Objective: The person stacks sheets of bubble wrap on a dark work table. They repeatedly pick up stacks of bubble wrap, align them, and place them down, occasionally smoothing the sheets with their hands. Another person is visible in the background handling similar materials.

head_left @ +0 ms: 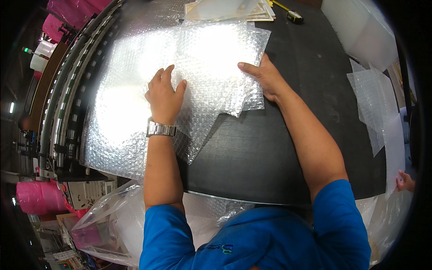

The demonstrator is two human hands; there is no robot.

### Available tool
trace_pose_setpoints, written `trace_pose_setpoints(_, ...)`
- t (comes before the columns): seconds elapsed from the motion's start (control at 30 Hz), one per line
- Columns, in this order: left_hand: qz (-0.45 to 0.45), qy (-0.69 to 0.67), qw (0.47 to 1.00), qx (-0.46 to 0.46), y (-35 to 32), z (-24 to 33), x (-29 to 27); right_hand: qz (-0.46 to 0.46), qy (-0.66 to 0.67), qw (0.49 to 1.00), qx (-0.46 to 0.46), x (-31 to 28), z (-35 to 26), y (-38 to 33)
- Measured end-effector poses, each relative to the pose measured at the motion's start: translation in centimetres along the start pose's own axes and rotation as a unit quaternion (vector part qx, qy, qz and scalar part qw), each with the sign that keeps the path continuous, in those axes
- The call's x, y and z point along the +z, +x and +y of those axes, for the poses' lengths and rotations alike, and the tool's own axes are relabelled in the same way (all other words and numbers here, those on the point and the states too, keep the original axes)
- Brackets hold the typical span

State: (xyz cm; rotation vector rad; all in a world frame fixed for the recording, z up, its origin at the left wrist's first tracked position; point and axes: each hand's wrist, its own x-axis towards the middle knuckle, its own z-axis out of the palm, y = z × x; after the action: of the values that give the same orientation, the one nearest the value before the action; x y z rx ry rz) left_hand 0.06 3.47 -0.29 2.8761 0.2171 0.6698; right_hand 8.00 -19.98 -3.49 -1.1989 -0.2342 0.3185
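Note:
Several overlapping sheets of clear bubble wrap (202, 67) lie on the black tabletop (252, 157), with strong glare across them. My left hand (164, 96), a metal watch on its wrist, is over the sheets with its fingers apart and nothing gripped. Whether its fingertips press on the plastic, I cannot tell. At the right edge of the stack, my right hand (265, 76) pinches the bubble wrap, thumb on top and the other fingers mostly hidden underneath. The lower corners of the sheets fan out unevenly between my two arms.
A yellow and black tape measure (294, 17) lies at the far edge beside a flat stack of sheets (229, 10). Loose bubble wrap pieces (371, 99) lie at right, below a translucent stack (364, 27). A machine with rollers (63, 112) borders the left. Another person's hand (405, 181) shows at far right.

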Motion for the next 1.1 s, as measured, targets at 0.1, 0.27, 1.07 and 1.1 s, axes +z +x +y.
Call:
trace_pose_setpoints(0.1, 0.024, -0.007, 0.999, 0.022, 0.2, -0.9, 0.6, 0.001, -0.002, 1.0, -0.001, 0.1, 0.0, 0.0)
trace_pose_setpoints(0.27, 0.031, 0.022, 0.999, 0.033, 0.2, -1.5, 0.9, 0.015, 0.006, 1.0, 0.006, 0.3, -0.2, -0.1)
trace_pose_setpoints(1.07, 0.02, 0.011, 0.999, 0.045, -0.2, -0.9, 0.0, 0.007, -0.006, 1.0, 0.006, 0.2, -0.2, -0.2)
trace_pose_setpoints(1.1, 0.017, 0.007, 0.999, 0.039, -0.2, -1.1, 0.0, 0.005, -0.003, 1.0, 0.005, 0.2, -0.1, -0.2)
